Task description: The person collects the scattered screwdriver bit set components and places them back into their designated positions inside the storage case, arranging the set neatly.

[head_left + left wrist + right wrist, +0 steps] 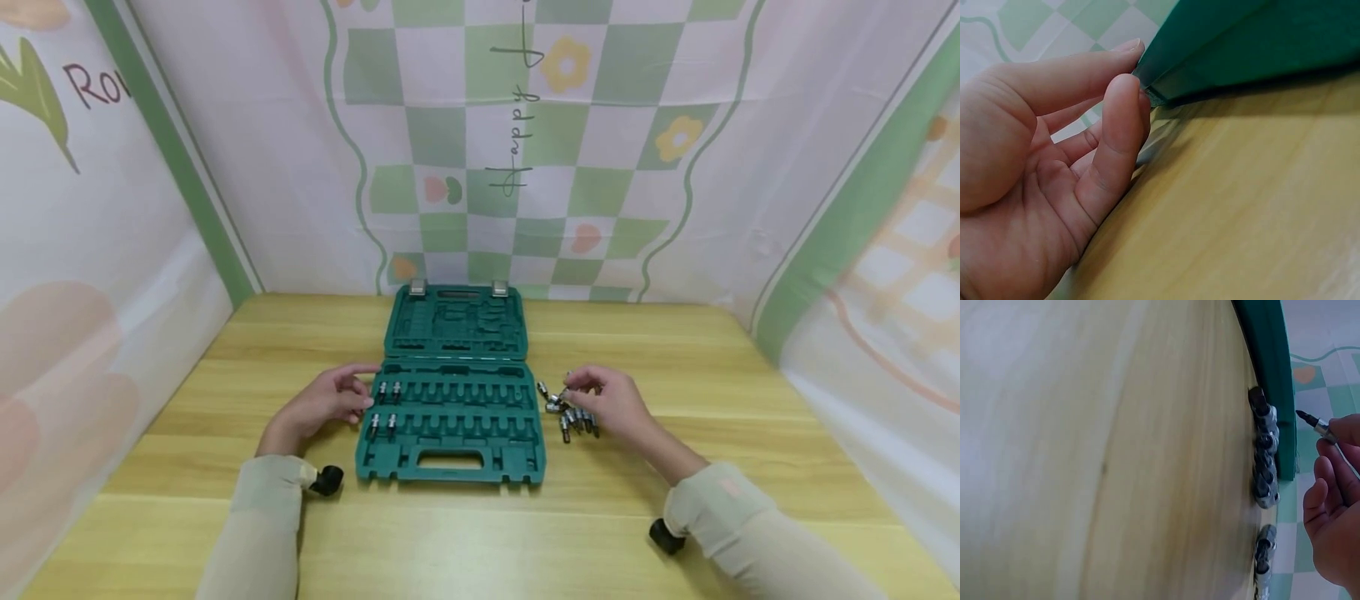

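A green plastic tool case [480, 475] lies unfolded on the table, its molded lid leaning back. Silver bit sockets [375, 427] with dark tips fill a few slots at the left ends of its two rows. My left hand [318, 404] touches the case's left edge with its fingertips, the index finger stretched out; the left wrist view shows them at the green corner. Beside the right edge, my right hand [615, 404] pinches a bit socket [1316, 424] between thumb and fingers, dark tip outward. Below that hand lies a loose pile of bit sockets [576, 418].
The wooden table [480, 542] reaches back to a patterned cloth [435, 133] with green checks, and similar cloths hang at both sides. Black wrist cameras [327, 481] sit on both sleeves. Many slots of the case hold nothing.
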A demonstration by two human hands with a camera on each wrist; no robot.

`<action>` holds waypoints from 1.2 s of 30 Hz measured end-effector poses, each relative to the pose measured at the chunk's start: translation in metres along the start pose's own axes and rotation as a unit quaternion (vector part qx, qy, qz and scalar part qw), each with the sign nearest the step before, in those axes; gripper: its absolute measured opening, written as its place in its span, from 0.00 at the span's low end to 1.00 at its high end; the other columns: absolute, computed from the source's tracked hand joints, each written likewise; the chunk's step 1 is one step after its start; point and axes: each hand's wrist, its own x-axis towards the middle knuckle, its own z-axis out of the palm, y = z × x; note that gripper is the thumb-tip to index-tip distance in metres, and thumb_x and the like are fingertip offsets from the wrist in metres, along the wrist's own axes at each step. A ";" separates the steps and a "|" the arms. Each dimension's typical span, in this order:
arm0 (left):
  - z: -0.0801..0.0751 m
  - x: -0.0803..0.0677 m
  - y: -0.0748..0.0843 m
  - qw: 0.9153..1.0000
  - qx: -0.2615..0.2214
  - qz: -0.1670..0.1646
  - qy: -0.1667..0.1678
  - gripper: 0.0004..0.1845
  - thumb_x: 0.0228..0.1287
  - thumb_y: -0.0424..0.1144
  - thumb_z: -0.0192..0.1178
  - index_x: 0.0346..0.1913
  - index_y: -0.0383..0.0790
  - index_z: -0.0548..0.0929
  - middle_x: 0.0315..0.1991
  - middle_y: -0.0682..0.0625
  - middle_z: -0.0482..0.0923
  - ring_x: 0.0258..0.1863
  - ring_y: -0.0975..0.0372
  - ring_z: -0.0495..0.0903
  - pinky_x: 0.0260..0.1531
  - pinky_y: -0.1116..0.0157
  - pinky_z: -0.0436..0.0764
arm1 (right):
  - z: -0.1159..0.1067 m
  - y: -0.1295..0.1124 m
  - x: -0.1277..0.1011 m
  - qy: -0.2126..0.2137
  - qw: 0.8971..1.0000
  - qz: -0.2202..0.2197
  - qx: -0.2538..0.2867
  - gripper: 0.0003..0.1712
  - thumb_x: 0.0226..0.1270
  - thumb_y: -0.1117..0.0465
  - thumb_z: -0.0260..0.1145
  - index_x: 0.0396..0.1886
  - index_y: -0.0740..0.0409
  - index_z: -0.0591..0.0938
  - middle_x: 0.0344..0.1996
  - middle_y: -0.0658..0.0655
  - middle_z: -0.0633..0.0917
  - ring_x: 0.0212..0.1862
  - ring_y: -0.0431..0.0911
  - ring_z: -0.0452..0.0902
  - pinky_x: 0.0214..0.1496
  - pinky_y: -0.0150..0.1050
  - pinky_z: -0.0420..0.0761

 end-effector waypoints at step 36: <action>-0.002 0.001 -0.001 1.000 0.025 0.006 -0.002 0.32 0.64 0.31 0.63 0.71 0.39 0.66 0.40 0.39 0.74 0.28 0.55 0.75 0.24 0.66 0.79 | 0.037 -0.019 0.002 0.016 0.999 -0.016 0.029 0.05 0.62 0.62 0.71 0.36 0.58 0.87 0.32 0.51 0.85 0.33 0.47 0.76 0.30 0.37 0.78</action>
